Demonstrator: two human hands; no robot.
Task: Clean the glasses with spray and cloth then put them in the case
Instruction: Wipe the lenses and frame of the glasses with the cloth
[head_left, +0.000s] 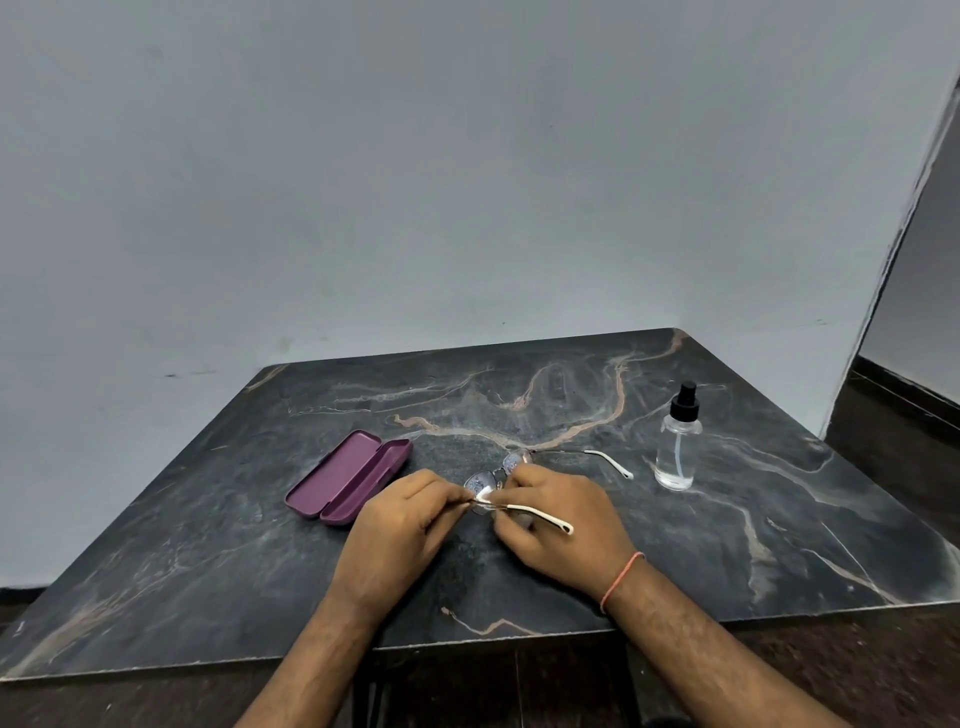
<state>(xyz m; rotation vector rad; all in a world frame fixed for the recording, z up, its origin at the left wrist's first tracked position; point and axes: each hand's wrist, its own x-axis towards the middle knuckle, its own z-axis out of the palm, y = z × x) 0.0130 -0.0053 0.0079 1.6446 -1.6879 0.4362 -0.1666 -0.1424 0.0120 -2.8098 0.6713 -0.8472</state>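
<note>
I've got the glasses (498, 480) just above the table (727, 545), left hand (400, 525) pinching the frame by the hinge, right hand (556, 519) closed on the cloth (484, 496) against a lens. They look light, thin and bendy, so I grip the rim, not the temples. Case (348, 475) sits open to the left, spray bottle (678, 441) well off right. No readable labels anywhere.

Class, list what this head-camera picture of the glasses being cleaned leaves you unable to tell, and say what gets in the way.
1. Cloth: only a small white patch shows; the right hand hides the rest.
2. Glasses: too small and blurred to judge how clean the lenses are.
3. Spray bottle: clear, so its liquid level is unreadable.
4. Left hand: its fingers pinch near the hinge, the contact hidden.
</note>
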